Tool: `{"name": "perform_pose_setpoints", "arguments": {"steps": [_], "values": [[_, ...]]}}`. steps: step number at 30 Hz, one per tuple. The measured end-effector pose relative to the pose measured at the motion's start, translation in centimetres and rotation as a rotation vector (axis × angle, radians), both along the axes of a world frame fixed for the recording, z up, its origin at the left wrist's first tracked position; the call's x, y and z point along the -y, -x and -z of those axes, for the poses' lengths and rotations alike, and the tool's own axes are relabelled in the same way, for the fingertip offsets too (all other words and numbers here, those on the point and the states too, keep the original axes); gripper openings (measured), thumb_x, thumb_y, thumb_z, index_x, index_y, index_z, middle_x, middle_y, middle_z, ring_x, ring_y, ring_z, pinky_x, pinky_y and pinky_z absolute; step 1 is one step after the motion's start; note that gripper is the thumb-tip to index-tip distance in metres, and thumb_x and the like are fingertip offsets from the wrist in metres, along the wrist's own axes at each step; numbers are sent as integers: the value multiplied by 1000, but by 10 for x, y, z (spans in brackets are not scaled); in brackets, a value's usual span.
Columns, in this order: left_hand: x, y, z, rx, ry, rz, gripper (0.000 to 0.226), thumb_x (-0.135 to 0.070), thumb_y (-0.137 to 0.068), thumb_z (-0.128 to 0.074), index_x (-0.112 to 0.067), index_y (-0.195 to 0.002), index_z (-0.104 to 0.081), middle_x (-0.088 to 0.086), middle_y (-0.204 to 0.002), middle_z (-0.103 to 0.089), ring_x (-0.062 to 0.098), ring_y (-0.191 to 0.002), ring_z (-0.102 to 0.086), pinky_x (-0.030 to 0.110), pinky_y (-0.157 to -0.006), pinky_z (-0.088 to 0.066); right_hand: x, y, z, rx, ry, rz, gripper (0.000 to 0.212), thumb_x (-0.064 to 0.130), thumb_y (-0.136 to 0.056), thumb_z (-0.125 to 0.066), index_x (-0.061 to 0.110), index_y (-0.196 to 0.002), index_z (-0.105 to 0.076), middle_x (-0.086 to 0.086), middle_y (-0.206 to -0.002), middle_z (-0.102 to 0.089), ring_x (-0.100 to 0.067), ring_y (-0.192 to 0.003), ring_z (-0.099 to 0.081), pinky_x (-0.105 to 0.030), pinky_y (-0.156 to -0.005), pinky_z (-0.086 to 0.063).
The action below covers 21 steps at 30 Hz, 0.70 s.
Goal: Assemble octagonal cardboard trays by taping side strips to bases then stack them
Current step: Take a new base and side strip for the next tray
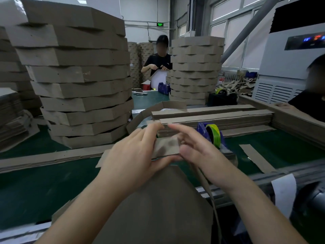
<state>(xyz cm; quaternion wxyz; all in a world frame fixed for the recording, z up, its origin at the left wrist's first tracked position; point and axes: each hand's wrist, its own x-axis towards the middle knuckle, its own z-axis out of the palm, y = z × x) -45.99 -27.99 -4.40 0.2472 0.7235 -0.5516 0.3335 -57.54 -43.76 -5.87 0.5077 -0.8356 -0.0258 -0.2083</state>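
An octagonal cardboard base (pixel 158 208) lies tilted toward me at the bottom centre, under both forearms. At its far edge stands a brown side strip (pixel 167 146). My left hand (pixel 130 155) grips the strip's left part, thumb underneath and fingers over its top. My right hand (pixel 198 152) holds the strip's right end, thumb in front and fingers stretched behind. A blue tape dispenser (pixel 213 134) with a yellow-green roll sits just right of my right hand. Whether tape is on the strip is blurred.
A tall stack of finished trays (pixel 79 81) rises at the left, another stack (pixel 195 71) at the back centre. Piles of flat strips (pixel 219 117) lie behind the dispenser. One person works opposite, another sits at the right edge. The table is green (pixel 44 182).
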Motion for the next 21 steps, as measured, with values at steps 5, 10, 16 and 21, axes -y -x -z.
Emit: {"name": "perform_pose_setpoints", "arguments": {"steps": [5, 10, 16, 21], "values": [[-6, -20, 10, 50, -27, 23, 45, -51, -77, -52, -22, -111, -46, -4, -97, -68, 18, -85, -63, 25, -67, -43, -11, -16, 1, 64, 130, 110, 43, 49, -77, -68, 33, -117, -66, 17, -106, -60, -2, -104, -58, -20, -87, -47], [-32, -62, 38, -125, -18, -101, 74, -64, -79, -54, -12, -132, -52, 5, -128, -55, 24, -115, -50, 35, -98, -38, 4, -11, 9, 82, 87, 236, 42, 52, -73, -63, 36, -112, -67, 18, -103, -60, 1, -103, -55, -17, -87, -45], [-42, -67, 63, -621, -162, -223, 59, -84, -71, -46, -30, -85, -66, -14, -78, -60, 9, -77, -56, 30, -64, -44, 9, -9, 22, 14, 133, 255, 43, 53, -74, -61, 38, -114, -65, 15, -105, -58, 2, -105, -53, -17, -90, -44], [-49, -58, 54, -812, 28, 1, 45, -63, -56, -71, -20, -61, -58, -1, -59, -60, 4, -50, -49, 21, -46, -38, 11, -8, 28, -23, 128, 184, 42, 43, -79, -63, 30, -119, -67, 6, -107, -59, -6, -101, -55, -21, -89, -45]]}}
